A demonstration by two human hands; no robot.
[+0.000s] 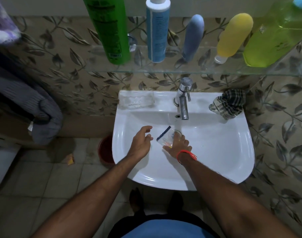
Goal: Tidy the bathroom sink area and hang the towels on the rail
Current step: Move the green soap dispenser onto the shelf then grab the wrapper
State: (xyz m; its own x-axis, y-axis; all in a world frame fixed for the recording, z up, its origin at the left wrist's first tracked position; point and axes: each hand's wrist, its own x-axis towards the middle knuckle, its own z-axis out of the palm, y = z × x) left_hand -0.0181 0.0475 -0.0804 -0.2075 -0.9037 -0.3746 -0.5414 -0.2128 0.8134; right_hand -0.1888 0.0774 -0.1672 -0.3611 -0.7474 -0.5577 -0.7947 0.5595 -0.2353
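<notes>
In the white sink (215, 152) a clear glass tumbler (170, 137) is tilted under the steel tap (183, 103). My right hand (178, 146) grips the tumbler from below; a red thread circles its wrist. A dark blue toothbrush (163, 133) lies in the basin just left of the glass. My left hand (140, 140) hovers over the basin beside the toothbrush, fingers loosely curled, holding nothing. A crumpled checked cloth (227, 104) sits on the sink's back right corner. Grey towels (35, 107) hang at the left.
A clear soap dish (136, 100) sits on the sink's back left corner. A glass shelf (181, 70) above carries green (109, 30), blue-white (157, 30), blue (193, 38), yellow (232, 35) and lime (273, 36) bottles. A red bucket (105, 152) stands on the floor left of the sink.
</notes>
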